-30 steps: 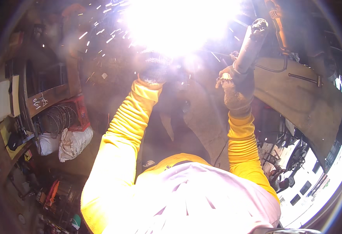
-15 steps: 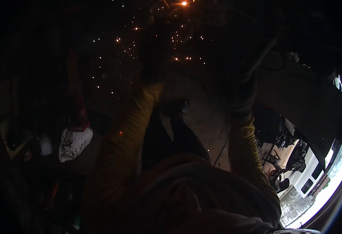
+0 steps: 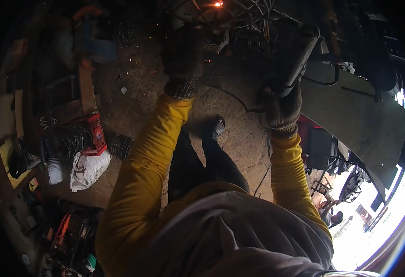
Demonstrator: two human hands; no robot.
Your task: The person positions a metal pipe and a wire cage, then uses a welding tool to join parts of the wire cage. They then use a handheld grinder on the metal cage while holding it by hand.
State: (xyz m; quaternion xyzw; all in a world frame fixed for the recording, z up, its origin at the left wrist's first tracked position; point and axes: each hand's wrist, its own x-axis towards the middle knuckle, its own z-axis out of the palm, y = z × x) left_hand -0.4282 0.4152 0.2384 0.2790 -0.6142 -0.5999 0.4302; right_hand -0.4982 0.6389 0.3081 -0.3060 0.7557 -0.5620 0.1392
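My left hand [image 3: 182, 60], in a dark knit glove, reaches forward toward curved metal rods [image 3: 251, 11] at the top edge. Shadow hides its fingers, so I cannot tell whether it grips anything. An orange spot [image 3: 218, 4] glows among the rods, ahead of that hand. My right hand [image 3: 281, 108], also gloved, is closed at the lower end of a long grey, rounded tool [image 3: 302, 55] tilted up to the right; its kind is unclear. A thin black cable [image 3: 232, 96] runs over the floor to beside the right hand.
At left, a red box [image 3: 94, 134] stands by a white sack [image 3: 90, 171] and coiled wire [image 3: 120, 146]. A grey sheet [image 3: 354, 120] lies at right. Tools [image 3: 66, 231] crowd the lower left. My shoe [image 3: 219, 127] rests on the rough floor. Another person [image 3: 334, 217] is far right.
The view has turned from nearly black to lit. The many bright sparks have shrunk to a few faint red dots, and the orange spot remains. My arms stay almost in place.
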